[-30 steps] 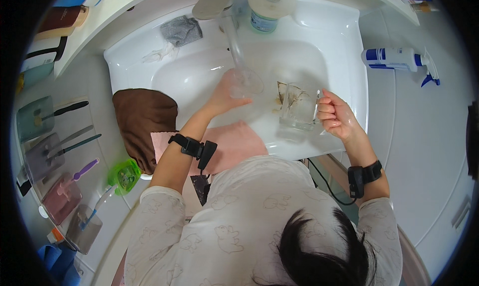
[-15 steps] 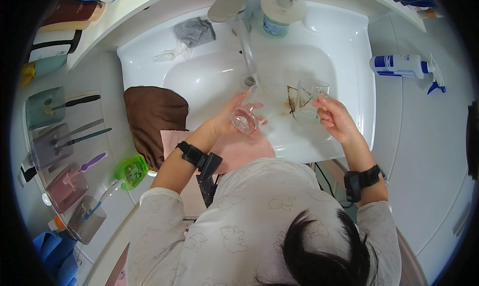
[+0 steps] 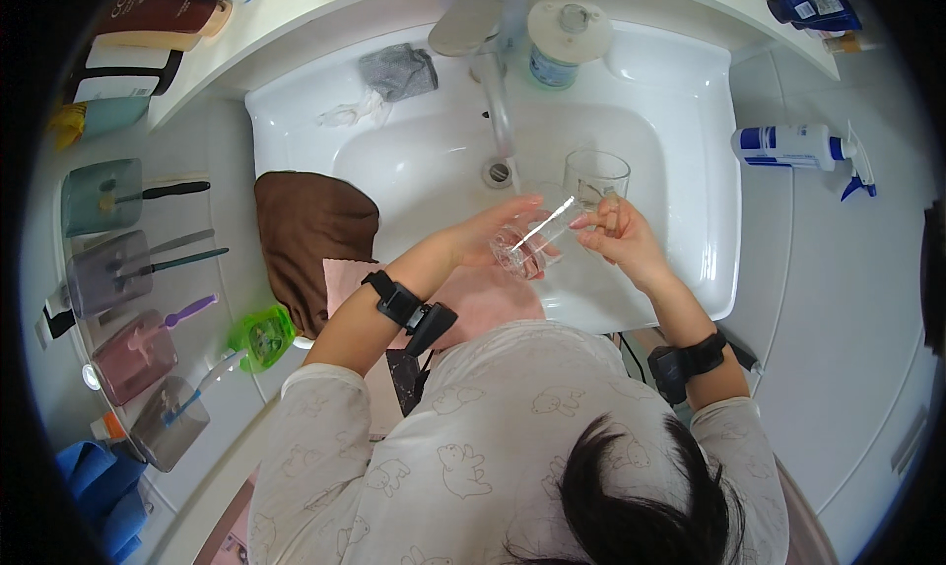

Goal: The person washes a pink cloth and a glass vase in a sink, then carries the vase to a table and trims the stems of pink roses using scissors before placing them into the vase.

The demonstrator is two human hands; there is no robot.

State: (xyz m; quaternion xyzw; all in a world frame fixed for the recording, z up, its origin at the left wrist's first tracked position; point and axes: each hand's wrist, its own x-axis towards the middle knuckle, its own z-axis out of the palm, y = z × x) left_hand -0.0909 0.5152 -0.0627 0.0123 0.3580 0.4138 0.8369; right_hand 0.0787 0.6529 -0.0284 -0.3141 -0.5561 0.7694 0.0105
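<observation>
Left hand (image 3: 489, 232) grasps a tilted tumbler (image 3: 533, 238); right hand (image 3: 625, 238) seemingly grips the mug (image 3: 598, 167) at its 12 o'clock. Held this close, the 2 could knock and chip.

A white sink (image 3: 680, 171) is carrying most of the things. On its back rim, left of centre, a grey cloth (image 3: 398, 72) is lying bunched, and a crumpled white piece (image 3: 355, 109) is lying just beside it. A tap (image 3: 495, 102) is standing at the middle of the back, and a container with a round beige top (image 3: 568, 33) is standing to its right. A brown cloth (image 3: 315, 235) is draping over the left front corner, while a pink cloth (image 3: 488, 294) is covering part of the front edge. Above, a curved white shelf (image 3: 281, 13) is holding a dark brown bottle (image 3: 168, 11) at its left end.
</observation>
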